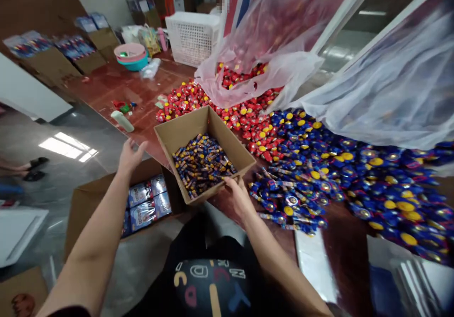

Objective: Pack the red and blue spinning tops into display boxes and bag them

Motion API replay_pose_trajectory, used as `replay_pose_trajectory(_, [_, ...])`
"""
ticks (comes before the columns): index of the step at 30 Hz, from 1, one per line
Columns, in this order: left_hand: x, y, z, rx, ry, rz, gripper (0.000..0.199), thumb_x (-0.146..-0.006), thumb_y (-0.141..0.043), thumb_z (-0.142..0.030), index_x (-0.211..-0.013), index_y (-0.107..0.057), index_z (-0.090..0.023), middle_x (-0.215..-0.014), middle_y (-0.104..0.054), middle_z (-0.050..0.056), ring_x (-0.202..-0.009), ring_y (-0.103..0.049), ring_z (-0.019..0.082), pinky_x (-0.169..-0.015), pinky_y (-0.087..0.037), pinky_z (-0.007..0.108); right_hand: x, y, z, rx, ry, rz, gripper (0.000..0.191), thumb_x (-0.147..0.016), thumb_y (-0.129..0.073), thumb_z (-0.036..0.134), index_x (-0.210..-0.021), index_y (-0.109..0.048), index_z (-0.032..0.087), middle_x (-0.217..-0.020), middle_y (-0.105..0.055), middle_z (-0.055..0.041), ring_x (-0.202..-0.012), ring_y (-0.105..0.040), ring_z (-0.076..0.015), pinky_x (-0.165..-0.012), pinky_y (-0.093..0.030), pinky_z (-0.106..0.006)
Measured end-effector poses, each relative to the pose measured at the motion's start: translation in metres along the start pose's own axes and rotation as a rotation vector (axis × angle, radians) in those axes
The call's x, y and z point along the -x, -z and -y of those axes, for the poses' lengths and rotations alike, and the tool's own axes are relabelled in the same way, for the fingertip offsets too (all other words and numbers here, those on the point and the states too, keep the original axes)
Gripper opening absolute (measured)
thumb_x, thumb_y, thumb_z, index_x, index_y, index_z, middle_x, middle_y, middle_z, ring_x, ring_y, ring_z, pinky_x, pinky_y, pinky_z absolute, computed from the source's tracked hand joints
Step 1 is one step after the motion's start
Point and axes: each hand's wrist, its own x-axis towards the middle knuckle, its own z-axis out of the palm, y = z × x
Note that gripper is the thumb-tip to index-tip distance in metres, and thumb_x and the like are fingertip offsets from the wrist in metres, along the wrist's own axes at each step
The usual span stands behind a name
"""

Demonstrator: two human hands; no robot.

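Note:
An open cardboard box (177, 139) sits tilted at the table edge in front of me. Inside lies a heap of small blue-and-yellow wrapped sticks (204, 163). My right hand (239, 195) grips the box's near right rim, thumb on top. Free of the box, my left hand (132, 156) is held to its left with thumb and fingers apart. Below that hand stands a larger open carton (88, 198) containing blue printed packs (147, 203). Beside my right hand lie blue wrapped pieces with yellow discs (294, 184).
Red wrapped pieces (184, 100) spill from a clear plastic bag (227, 97) behind the box. A white basket (193, 35), pink and teal basins (133, 61) and a pale bottle (122, 120) stand or lie on the red-brown table (102, 90). A person's foot (33, 168) shows far left.

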Motion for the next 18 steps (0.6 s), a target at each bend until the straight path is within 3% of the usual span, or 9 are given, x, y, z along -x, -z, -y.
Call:
replay_pose_trajectory(2, [-0.071, -0.031, -0.040, -0.094, -0.132, 0.150, 0.093, -0.090, -0.080, -0.057, -0.160, -0.046, -0.007, -0.159, -0.055, 0.021, -0.149, -0.053, 0.035, -0.126, -0.040, 0.041, 0.003, -0.008, 0.007, -0.059, -0.087, -0.064, 0.075, -0.097, -0.062, 0.063, -0.161, -0.038, 0.033, -0.147, -0.067, -0.0096, -0.133, -0.068, -0.0302, -0.106, -0.063, -0.049])
replay_pose_trajectory(4, [-0.116, -0.061, -0.072, -0.224, -0.205, 0.290, 0.084, -0.080, -0.089, -0.057, -0.143, -0.065, -0.008, -0.146, -0.066, 0.021, -0.141, -0.057, 0.042, -0.124, -0.041, 0.048, 0.002, -0.019, 0.011, -0.108, -0.141, -0.113, 0.077, -0.095, -0.066, 0.063, -0.160, -0.037, 0.034, -0.147, -0.067, -0.0082, -0.141, -0.063, -0.0295, -0.114, -0.059, -0.049])
replay_pose_trajectory(6, [-0.133, -0.080, -0.091, -0.359, -0.236, 0.359, 0.063, -0.084, -0.084, -0.057, -0.122, -0.076, -0.008, -0.130, -0.073, 0.024, -0.133, -0.061, 0.048, -0.119, -0.042, 0.055, -0.001, -0.026, 0.011, -0.130, -0.181, -0.125, 0.081, -0.092, -0.072, 0.059, -0.160, -0.035, 0.035, -0.144, -0.068, -0.0077, -0.141, -0.062, -0.0297, -0.116, -0.057, -0.051])
replay_pose_trajectory(8, [-0.129, -0.080, -0.095, -0.474, -0.254, 0.369, 0.052, -0.093, -0.072, -0.057, -0.112, -0.079, -0.009, -0.121, -0.075, 0.025, -0.129, -0.063, 0.049, -0.115, -0.043, 0.058, -0.003, -0.025, 0.010, -0.127, -0.213, -0.106, 0.080, -0.088, -0.075, 0.052, -0.157, -0.039, 0.035, -0.138, -0.071, -0.0069, -0.137, -0.065, -0.0308, -0.113, -0.059, -0.053])
replay_pose_trajectory(11, [-0.097, -0.051, -0.086, -0.606, -0.265, 0.360, 0.051, -0.097, -0.061, -0.061, -0.107, -0.081, -0.015, -0.110, -0.077, 0.021, -0.117, -0.069, 0.046, -0.104, -0.050, 0.052, -0.008, -0.011, 0.007, -0.122, -0.228, -0.063, 0.067, -0.085, -0.072, 0.041, -0.148, -0.050, 0.035, -0.123, -0.076, -0.0052, -0.123, -0.072, -0.0321, -0.102, -0.063, -0.053])
replay_pose_trajectory(15, [-0.052, 0.015, -0.065, -0.740, -0.210, 0.298, 0.050, -0.098, -0.053, -0.060, -0.106, -0.082, -0.020, -0.092, -0.077, 0.016, -0.100, -0.073, 0.042, -0.091, -0.056, 0.048, -0.023, 0.001, 0.008, -0.202, -0.235, 0.050, 0.062, -0.077, -0.071, 0.034, -0.138, -0.059, 0.035, -0.119, -0.078, -0.0031, -0.115, -0.075, -0.0319, -0.094, -0.065, -0.051])
replay_pose_trajectory(18, [-0.043, 0.070, -0.039, -0.820, -0.012, 0.175, 0.059, -0.090, -0.051, -0.076, -0.102, -0.081, -0.027, -0.082, -0.074, 0.011, -0.105, -0.071, 0.046, -0.094, -0.056, 0.056, -0.044, -0.009, 0.007, -0.292, -0.263, 0.236, 0.070, -0.076, -0.070, 0.032, -0.144, -0.056, 0.034, -0.127, -0.076, -0.0021, -0.119, -0.073, -0.0315, -0.097, -0.064, -0.051])
